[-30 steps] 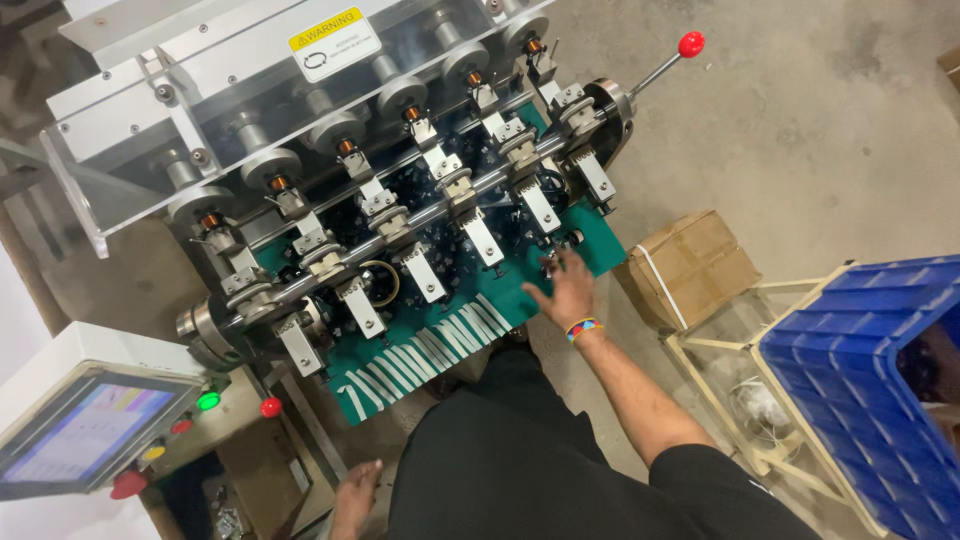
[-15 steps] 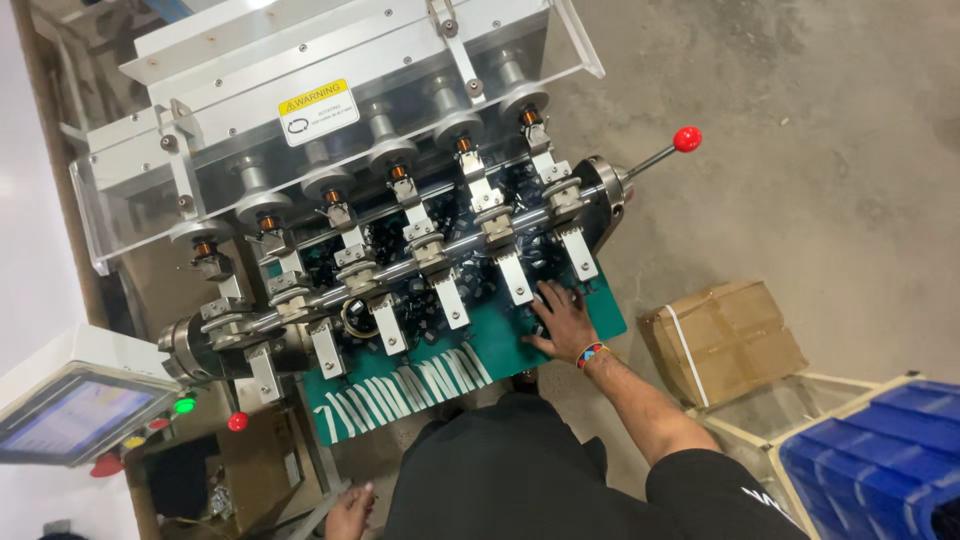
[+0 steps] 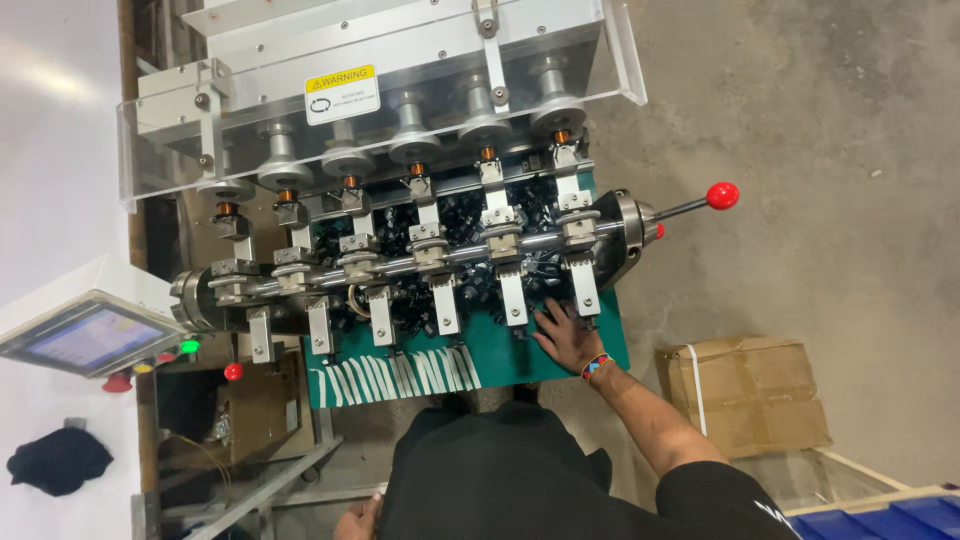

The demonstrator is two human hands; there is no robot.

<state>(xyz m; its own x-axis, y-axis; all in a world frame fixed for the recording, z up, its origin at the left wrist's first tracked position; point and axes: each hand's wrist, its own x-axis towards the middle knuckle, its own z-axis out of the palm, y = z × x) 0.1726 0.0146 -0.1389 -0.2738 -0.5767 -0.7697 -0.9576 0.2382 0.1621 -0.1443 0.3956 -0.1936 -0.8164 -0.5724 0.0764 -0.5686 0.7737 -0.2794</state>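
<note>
Right hand point(image 3: 566, 338) spread flat, gripping nothing, on green table point(image 3: 610, 345) near its right edge, beside bare floor point(image 3: 820, 250); long machine shaft point(image 3: 420, 262) lying left-to-right.

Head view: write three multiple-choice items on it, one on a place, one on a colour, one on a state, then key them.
1. Where does the right hand rest?
A. on the green bench top by the rightmost bracket
B. on the cardboard box
C. on the touch screen

2. What colour is the knob on the lever?
A. blue
B. red
C. yellow

3. What is the left hand doing?
A. gripping the lever
B. pressing the screen
C. hanging low by the body, holding nothing

Key: 1 A, the fingers lie on the green top under that bracket. 2 B, the ball end is red. 3 C, it shows at the bottom edge, away from the machine.
</note>
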